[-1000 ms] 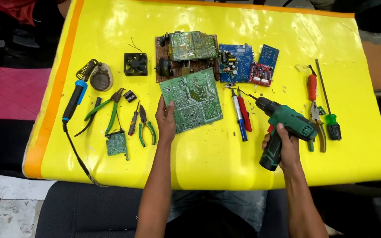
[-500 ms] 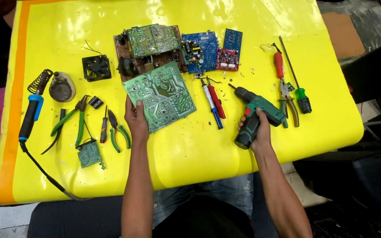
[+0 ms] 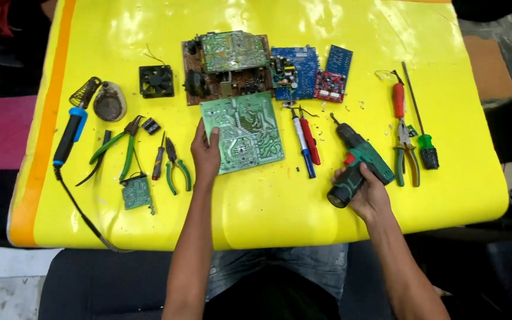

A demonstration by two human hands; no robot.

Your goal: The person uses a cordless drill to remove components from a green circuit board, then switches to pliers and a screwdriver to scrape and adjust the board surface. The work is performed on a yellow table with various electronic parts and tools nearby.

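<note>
A large green circuit board (image 3: 245, 130) lies flat in the middle of the yellow table (image 3: 280, 207). My left hand (image 3: 205, 153) grips its left edge, thumb on top. My right hand (image 3: 367, 192) is closed around the handle of a green and black cordless drill (image 3: 358, 161) that lies on the table right of the board, its bit pointing up and left. Between board and drill lie a blue and a red screwdriver (image 3: 304, 141).
Behind the board sit a brown board with a green one stacked on it (image 3: 227, 65), a blue board (image 3: 294, 72) and a small red board (image 3: 329, 86). Left: fan (image 3: 156, 80), soldering iron (image 3: 69, 137), pliers (image 3: 176, 165), small board (image 3: 136, 193). Right: red screwdriver (image 3: 398, 99), pliers (image 3: 406, 153), green screwdriver (image 3: 425, 137).
The view has shifted sideways over the table between frames. Both hands keep the same hold on the green board and the drill; nothing on the table has visibly moved.
</note>
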